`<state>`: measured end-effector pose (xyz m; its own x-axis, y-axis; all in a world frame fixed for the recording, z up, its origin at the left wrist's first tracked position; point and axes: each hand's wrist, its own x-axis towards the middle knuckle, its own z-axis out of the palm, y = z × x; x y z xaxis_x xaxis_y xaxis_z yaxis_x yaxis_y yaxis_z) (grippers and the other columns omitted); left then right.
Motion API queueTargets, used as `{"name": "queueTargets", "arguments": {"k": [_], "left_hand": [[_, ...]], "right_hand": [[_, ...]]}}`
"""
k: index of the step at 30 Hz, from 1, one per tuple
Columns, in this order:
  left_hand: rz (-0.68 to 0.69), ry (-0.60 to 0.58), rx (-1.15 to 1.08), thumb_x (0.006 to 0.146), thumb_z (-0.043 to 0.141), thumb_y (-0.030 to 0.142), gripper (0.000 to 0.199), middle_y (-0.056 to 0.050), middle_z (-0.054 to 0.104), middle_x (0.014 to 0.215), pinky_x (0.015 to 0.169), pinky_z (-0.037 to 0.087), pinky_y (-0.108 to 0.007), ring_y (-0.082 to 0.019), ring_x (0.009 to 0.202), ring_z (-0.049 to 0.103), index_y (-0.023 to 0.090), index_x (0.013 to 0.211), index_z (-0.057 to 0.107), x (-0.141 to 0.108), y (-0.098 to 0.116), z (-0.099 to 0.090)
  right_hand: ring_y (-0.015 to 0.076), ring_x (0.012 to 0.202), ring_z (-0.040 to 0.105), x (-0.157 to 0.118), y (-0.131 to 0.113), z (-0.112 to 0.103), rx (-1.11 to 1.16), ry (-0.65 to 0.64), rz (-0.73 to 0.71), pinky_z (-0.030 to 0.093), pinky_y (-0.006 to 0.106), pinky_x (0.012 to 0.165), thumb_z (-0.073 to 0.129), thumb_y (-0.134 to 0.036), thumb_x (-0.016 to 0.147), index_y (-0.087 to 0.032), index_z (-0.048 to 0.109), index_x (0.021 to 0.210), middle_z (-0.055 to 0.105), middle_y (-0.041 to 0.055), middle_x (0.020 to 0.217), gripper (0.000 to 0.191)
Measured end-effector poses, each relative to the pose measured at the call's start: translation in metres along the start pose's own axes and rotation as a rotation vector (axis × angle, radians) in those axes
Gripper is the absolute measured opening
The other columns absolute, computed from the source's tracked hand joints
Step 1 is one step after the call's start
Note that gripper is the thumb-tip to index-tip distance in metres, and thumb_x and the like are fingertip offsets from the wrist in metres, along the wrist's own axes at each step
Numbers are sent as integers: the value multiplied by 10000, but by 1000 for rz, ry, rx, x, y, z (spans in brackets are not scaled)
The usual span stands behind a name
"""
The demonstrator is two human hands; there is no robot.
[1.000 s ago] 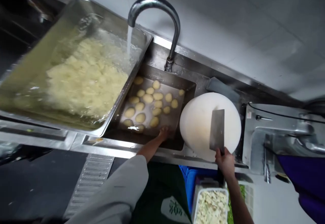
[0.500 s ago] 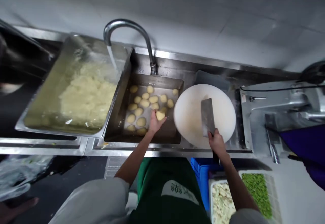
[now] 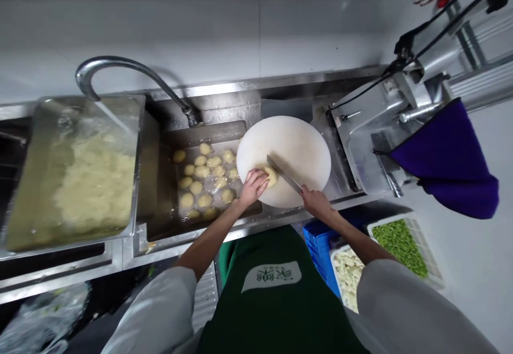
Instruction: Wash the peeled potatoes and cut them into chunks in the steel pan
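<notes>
My left hand (image 3: 254, 185) holds a peeled potato (image 3: 271, 176) down on the round white cutting board (image 3: 296, 135). In my right hand (image 3: 315, 201) is a cleaver (image 3: 285, 174), its handle gripped and its blade on edge at the potato's right side. Whether the blade has entered the potato cannot be made out. Left of the board, several peeled potatoes (image 3: 204, 200) lie in water in the steel sink basin (image 3: 160, 223).
A deep steel tray (image 3: 138, 183) of pale cut pieces in water stands at the left, with the running faucet (image 3: 120, 62) over it. Below right are a blue crate (image 3: 320, 258), a basket of chopped greens (image 3: 401, 244) and a container of pale pieces (image 3: 348, 274). A purple cloth (image 3: 449, 161) hangs at right.
My left hand has brought a potato from the sink basin onto the cutting board. The cleaver has turned from lying flat to on edge beside it. The view has shifted right.
</notes>
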<state>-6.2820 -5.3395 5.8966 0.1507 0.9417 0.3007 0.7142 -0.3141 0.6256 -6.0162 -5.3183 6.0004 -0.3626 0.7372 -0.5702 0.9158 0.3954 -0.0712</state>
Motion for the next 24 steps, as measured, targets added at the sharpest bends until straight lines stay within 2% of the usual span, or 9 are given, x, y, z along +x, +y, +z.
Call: {"name": "queueTargets", "arguments": {"k": [3,8,11,13,16,21,24], "left_hand": [[-78,118,30,1012,460,415,309,-134,659,1109,1014,464,-505,-276,1123,571,213,1056,690,-10,0,13],[16,212,141,1012,473,306,220,-108,647,1056,933,480,-436,-244,1054,561,206,1010,669,-2,2,20],[79,200,160,1011,464,256,201,-101,646,1047,914,480,-416,-232,1038,570,203,1038,657,2,4,17],[74,176,152,1013,452,243,211,-109,646,1061,921,473,-423,-234,1047,574,198,1061,653,2,6,16],[33,169,148,1012,451,248,219,-120,648,1079,931,465,-435,-241,1056,574,193,1065,657,0,8,17],[4,192,98,1017,465,265,220,-124,652,1094,934,466,-425,-237,1066,580,188,1065,666,-3,5,20],[-16,201,100,1022,471,297,239,-123,658,1120,953,471,-430,-237,1080,585,193,1087,676,-2,6,21]], "right_hand": [[313,935,727,-14,-4,-2,18,-3,-2,489,367,806,263,-259,1048,-115,478,1272,735,204,963,343],[283,878,741,-48,-20,-14,-8,-27,-19,488,331,760,226,-260,1061,-128,452,1258,738,151,890,328],[283,871,743,-60,-20,-22,-42,-60,-65,492,327,746,257,-251,1053,-135,453,1244,733,141,867,297],[286,869,743,-60,-18,-26,-64,-85,-91,498,331,746,296,-243,1044,-128,449,1247,729,143,857,279],[292,898,739,-41,-22,-29,-46,-86,-115,506,339,765,325,-229,1033,-102,445,1264,729,160,880,290],[275,1023,709,22,-57,-24,46,-53,-174,500,325,835,387,-129,971,-95,485,1301,718,193,1107,347],[256,1036,699,46,-59,-18,67,-27,-194,489,310,840,387,-120,962,-97,487,1344,720,183,1139,395]]}}
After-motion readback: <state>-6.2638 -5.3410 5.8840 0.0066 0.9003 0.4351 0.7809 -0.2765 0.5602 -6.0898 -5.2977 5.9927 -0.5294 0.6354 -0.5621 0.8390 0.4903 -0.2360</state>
